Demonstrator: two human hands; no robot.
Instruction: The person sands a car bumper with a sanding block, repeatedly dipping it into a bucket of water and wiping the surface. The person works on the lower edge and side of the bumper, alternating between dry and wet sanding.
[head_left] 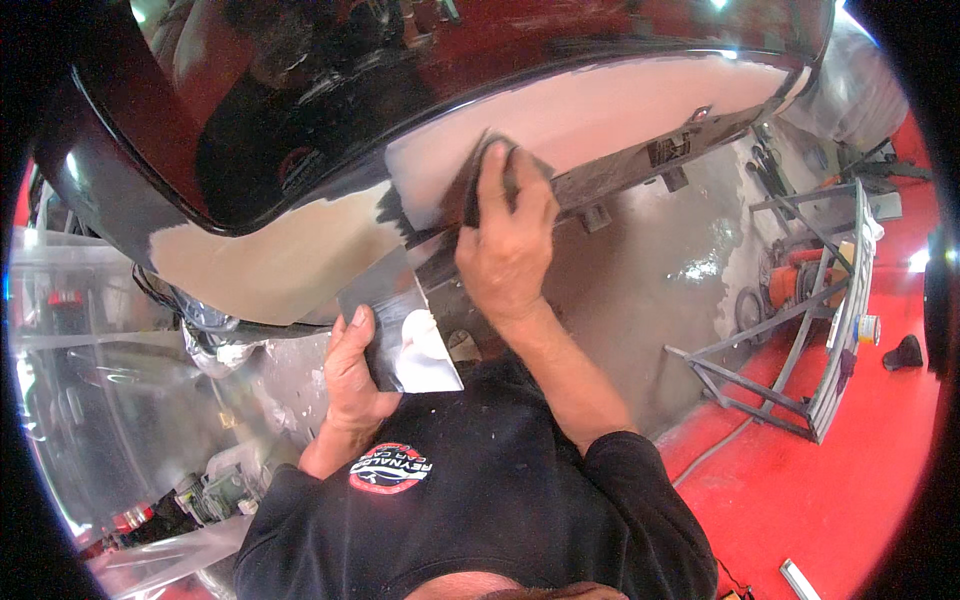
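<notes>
My right hand point(512, 248) grips a dark flat spreader point(474, 192), its fingers pressed along the back. The spreader rests against a pinkish-white smoothed area point(620, 110) on the lower body of a glossy black car point(330, 120). Lower and to the left, my left hand point(352, 385) holds a flat grey metal plate point(388, 325) by its side edge. A lump of white filler paste point(424, 332) sits on the right part of that plate. Left of the spreader, a beige patch point(275, 250) covers another stretch of the bodywork, with ragged black between the two areas.
On the right stands an angled grey metal frame point(830, 340), with an orange machine point(788, 285) behind it. Clear plastic sheeting point(80, 370) hangs at the left. A small tin point(869, 329) and a dark object point(903, 353) are near the frame, by the red floor point(800, 510).
</notes>
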